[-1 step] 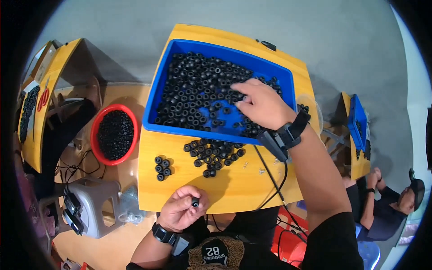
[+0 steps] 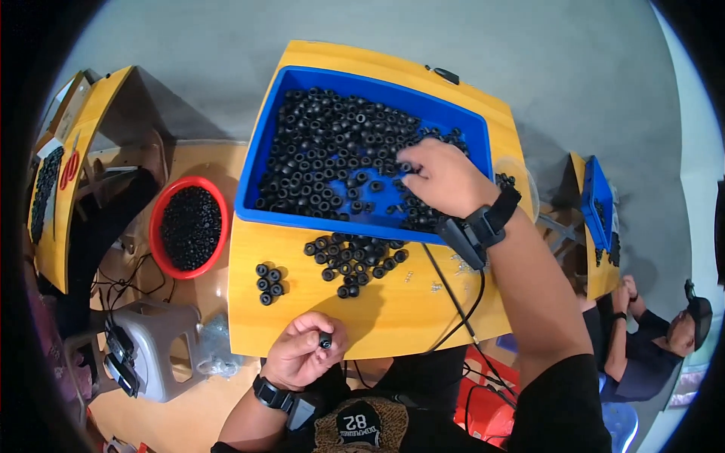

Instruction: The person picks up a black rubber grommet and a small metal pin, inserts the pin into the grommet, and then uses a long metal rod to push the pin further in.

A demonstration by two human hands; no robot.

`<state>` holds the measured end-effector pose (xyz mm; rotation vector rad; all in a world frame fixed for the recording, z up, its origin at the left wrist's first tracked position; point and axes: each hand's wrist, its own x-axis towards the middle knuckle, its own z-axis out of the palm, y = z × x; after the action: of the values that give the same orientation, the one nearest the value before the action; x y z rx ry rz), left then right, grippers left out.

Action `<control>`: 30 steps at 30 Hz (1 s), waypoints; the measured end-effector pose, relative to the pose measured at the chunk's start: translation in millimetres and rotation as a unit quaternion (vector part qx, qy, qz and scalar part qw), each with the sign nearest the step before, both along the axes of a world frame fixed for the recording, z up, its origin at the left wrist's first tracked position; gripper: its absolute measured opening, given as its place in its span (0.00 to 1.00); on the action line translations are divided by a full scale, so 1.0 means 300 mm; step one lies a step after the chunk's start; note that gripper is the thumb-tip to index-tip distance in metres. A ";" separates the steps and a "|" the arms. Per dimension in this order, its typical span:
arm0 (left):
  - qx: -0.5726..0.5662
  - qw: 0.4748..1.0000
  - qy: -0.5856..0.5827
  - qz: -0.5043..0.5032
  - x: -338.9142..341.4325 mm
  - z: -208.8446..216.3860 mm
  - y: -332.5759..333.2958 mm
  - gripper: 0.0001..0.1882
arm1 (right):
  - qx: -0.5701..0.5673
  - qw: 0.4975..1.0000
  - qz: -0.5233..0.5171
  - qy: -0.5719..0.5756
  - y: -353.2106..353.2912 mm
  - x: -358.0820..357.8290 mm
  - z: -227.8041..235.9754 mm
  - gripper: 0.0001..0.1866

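Note:
My left hand (image 2: pixel 300 353) is closed near the table's front edge, its thumb and fingers pinching a small black ring-shaped part (image 2: pixel 325 340) with its hole facing up. Reaching into the blue tray (image 2: pixel 313 222), my right hand (image 2: pixel 451 180) has its thumb and fingertips closed about another black part (image 2: pixel 408 167); the fingers partly hide it. Many loose black parts (image 2: pixel 317 143) fill the tray, piled thickest toward its far left. In front of it, more of them lie in a cluster (image 2: pixel 347 260) and a smaller group (image 2: pixel 269 284) on the yellow table (image 2: pixel 264 328).
Tiny silvery bits (image 2: pixel 436 288) and a black cable (image 2: pixel 449 291) lie on the table, right of the cluster. Left of it stand a red basin (image 2: pixel 156 249) of black parts and a grey stool (image 2: pixel 155 355). A co-worker (image 2: pixel 649 347) sits at the right.
My right hand's fingers, spread over the parts before, have drawn together around one. The left hand keeps its hold, and the whole view has shifted slightly.

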<state>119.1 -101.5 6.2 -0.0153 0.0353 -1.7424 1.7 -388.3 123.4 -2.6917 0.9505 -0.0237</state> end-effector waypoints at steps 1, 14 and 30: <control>0.002 1.000 -0.003 -0.003 0.000 0.000 -0.003 0.11 | 0.032 0.997 0.017 0.075 -0.009 -0.012 0.032 0.10; 0.005 1.000 -0.026 0.005 -0.016 -0.004 -0.017 0.11 | 0.182 0.980 -0.065 -0.055 -0.028 -0.039 -0.089 0.04; -0.013 0.999 -0.035 0.024 -0.013 -0.006 -0.014 0.11 | 0.321 0.945 -0.023 -0.061 -0.002 -0.057 0.138 0.08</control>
<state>115.1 -105.6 4.5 0.0241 -0.0389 -1.6947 -15.4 -388.9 164.7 -2.0436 0.8055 0.0936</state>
